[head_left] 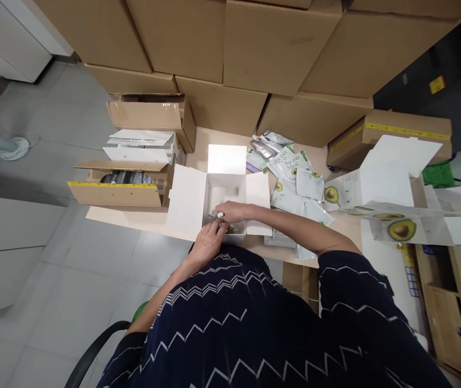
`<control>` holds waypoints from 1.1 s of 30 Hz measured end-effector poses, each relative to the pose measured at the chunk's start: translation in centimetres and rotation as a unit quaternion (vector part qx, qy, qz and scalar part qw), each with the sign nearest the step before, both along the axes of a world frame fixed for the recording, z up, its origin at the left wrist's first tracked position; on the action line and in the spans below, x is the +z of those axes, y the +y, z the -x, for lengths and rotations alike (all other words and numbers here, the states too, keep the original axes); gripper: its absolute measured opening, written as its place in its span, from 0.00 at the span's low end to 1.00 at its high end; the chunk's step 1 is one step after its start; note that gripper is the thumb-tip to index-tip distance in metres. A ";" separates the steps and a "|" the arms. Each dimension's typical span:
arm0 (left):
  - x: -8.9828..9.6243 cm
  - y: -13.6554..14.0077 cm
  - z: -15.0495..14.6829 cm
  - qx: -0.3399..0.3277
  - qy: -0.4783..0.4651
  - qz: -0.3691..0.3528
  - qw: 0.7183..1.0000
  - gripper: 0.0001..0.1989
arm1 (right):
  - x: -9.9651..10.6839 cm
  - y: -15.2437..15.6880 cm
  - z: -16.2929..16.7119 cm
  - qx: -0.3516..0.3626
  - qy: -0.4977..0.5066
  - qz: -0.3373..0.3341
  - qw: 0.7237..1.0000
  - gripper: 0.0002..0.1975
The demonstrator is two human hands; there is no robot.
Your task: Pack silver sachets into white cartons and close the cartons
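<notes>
An open white box (pixel 225 188) stands at the near edge of the table, flaps spread outward. Inside its near part is a silvery spouted pouch with a white cap (pixel 220 215), mostly covered by my hands. My right hand (pixel 231 212) reaches in from the right, its fingers closed around the pouch near the cap. Over the box's near left edge comes my left hand (pixel 209 241), fingers bent together against the pouch just below the cap. What lies under the fingers is hidden.
Printed pouches (pixel 295 188) lie heaped right of the box. To the left stand an open brown carton (pixel 123 194) of dark pouches and a white carton (pixel 141 153). Stacked brown cartons (pixel 271 48) wall off the back. Open avocado-printed boxes (pixel 392 183) stand at right.
</notes>
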State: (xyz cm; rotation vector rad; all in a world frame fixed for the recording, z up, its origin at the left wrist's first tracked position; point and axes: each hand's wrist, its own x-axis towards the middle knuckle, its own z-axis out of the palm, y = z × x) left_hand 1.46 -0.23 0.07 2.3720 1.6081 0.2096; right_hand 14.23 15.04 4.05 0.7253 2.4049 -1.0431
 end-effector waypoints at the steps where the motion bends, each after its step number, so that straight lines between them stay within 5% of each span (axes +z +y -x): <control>1: 0.0 0.0 0.0 0.006 -0.003 -0.001 1.000 0.25 | 0.0 0.0 -0.1 0.002 0.004 -0.003 1.000 0.11; 6: -0.3 0.1 -0.1 0.047 -0.018 -0.015 0.999 0.29 | 0.5 0.0 -0.4 0.041 0.011 0.019 0.999 0.12; 12: -1.1 0.1 0.5 0.015 -0.006 -0.012 1.000 0.28 | 1.9 0.4 -1.3 0.030 0.035 0.080 0.996 0.14; 16: -2.0 -0.1 0.8 0.024 -0.018 -0.011 0.999 0.26 | 5.7 3.0 -4.7 -0.103 0.182 0.146 0.967 0.15; 19: -2.4 -0.3 0.7 0.038 -0.035 0.004 0.999 0.24 | 6.5 7.2 -7.9 -0.309 0.320 0.105 0.889 0.15; 21: -2.4 -0.3 0.7 0.037 -0.041 0.005 0.998 0.22 | 4.5 10.6 -9.5 -0.441 0.351 -0.004 0.826 0.16; 23: -2.5 -0.3 0.7 0.028 -0.036 -0.012 0.999 0.22 | 0.9 13.8 -10.3 -0.515 0.295 -0.103 0.798 0.17; 28: -2.6 -0.2 0.8 0.009 -0.010 -0.051 0.999 0.22 | -8.2 17.8 -9.7 -0.408 0.037 -0.170 0.896 0.34; 33: -2.7 -0.2 0.9 0.007 0.006 -0.057 0.998 0.21 | -11.5 16.2 -7.7 -0.381 -0.088 -0.154 0.907 0.42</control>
